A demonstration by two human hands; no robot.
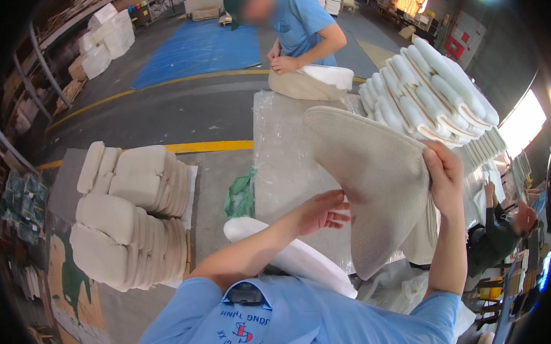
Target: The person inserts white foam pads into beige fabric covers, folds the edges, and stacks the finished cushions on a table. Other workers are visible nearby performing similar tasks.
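A beige fabric cushion cover (369,167) hangs in front of me over the work table (282,166), its sides drooping. My right hand (444,174) grips its upper right edge, thumb against the cloth. Close by the cover's lower left side is my left hand (323,212), fingers apart and holding nothing; whether its fingertips touch the cloth I cannot tell. A white foam cushion (299,261) lies beneath my left forearm, partly hidden by it. More beige cloth (421,242) shows behind the cover near my right wrist.
Across the table a person in a blue shirt (306,26) handles a half-covered cushion (310,82). Folded white foam pieces (432,93) are stacked at the far right. Beige cushions (129,218) stand in piles at left, near a green plastic bag (240,195). Another person (500,237) works at right.
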